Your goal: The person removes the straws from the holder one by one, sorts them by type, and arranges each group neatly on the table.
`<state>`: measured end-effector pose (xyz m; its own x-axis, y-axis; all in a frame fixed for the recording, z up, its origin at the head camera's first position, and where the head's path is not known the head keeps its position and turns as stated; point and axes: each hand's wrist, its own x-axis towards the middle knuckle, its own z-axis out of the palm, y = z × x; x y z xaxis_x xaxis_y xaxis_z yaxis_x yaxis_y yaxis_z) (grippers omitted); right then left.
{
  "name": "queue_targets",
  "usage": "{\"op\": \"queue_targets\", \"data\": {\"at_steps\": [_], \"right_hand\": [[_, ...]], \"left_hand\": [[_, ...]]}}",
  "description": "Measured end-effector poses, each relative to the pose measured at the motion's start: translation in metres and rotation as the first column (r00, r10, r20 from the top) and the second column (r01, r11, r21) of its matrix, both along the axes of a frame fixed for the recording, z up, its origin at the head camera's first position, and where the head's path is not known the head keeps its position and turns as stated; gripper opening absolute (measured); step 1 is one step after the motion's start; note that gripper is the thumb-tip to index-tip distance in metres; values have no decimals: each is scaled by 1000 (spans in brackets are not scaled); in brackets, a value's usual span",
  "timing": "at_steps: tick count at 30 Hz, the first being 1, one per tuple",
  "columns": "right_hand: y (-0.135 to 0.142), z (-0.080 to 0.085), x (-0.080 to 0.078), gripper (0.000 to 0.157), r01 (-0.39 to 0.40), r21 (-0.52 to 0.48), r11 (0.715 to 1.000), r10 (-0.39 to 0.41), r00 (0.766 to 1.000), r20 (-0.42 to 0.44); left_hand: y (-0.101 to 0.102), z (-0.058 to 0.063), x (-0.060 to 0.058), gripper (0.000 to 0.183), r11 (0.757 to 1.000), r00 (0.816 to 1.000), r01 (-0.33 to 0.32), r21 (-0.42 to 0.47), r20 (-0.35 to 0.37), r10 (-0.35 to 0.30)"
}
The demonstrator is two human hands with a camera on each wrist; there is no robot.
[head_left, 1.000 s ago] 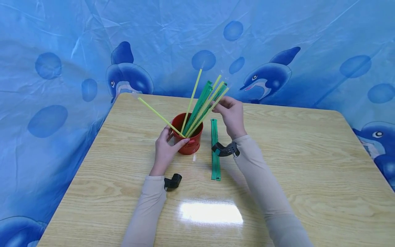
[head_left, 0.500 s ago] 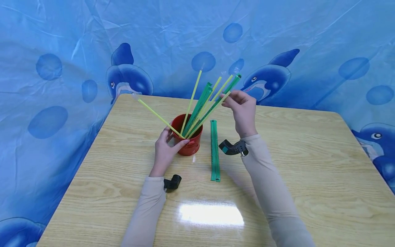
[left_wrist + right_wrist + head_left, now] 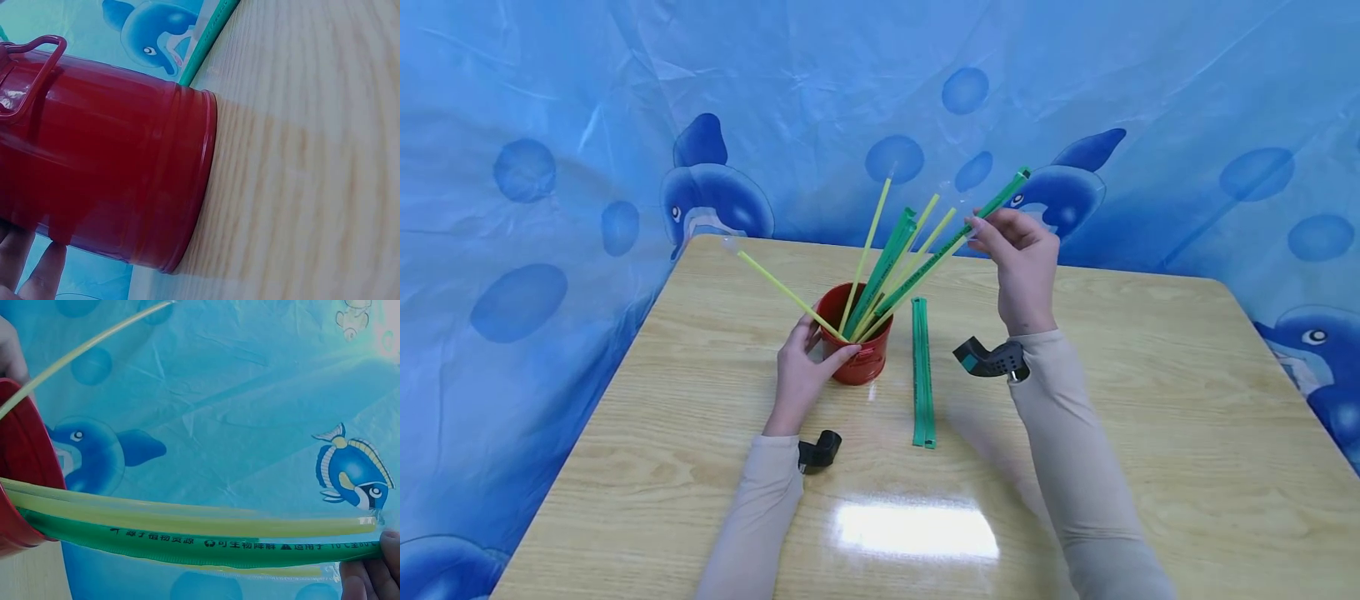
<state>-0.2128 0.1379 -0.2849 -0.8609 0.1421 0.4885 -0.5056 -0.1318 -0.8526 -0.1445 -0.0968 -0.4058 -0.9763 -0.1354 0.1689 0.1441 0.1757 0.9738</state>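
A red metal bucket [image 3: 862, 367] with a small handle stands on the table, and my left hand [image 3: 799, 375] grips its near left side, thumb at the rim. Several yellow straws [image 3: 781, 284] in clear wrappers and a bunch of green-wrapped straws [image 3: 883, 267] lean out of it. Between thumb and fingers, my right hand [image 3: 1021, 254] pinches a green-wrapped straw [image 3: 996, 200] near its upper part. That straw slants up to the right, its lower end at the bucket's mouth. In the right wrist view, printed text shows along the green wrapper [image 3: 187, 540], beside yellow straws [image 3: 250, 519].
Two green-wrapped straws [image 3: 922, 375] lie side by side on the wooden table [image 3: 1150, 417], right of the bucket. Behind the table hangs a blue sheet [image 3: 820, 100] printed with dolphins. Each wrist wears a black camera mount [image 3: 992, 358].
My right hand has moved right and a little up, drawing the green-wrapped straw farther out of the bucket, away from the yellow ones. My left hand stays on the bucket.
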Motion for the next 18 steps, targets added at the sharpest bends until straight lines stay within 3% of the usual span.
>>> {"op": "queue_targets", "data": {"at_steps": [8, 18], "right_hand": [[10, 3, 0, 10, 17, -63, 998, -18, 1000, -12], [24, 12, 7, 3, 43, -207, 977, -45, 999, -2]], "left_hand": [[1, -1, -1, 68, 1000, 999, 1, 0, -37, -1], [1, -3, -1, 67, 1000, 1000, -4, -10, -24, 4]]}}
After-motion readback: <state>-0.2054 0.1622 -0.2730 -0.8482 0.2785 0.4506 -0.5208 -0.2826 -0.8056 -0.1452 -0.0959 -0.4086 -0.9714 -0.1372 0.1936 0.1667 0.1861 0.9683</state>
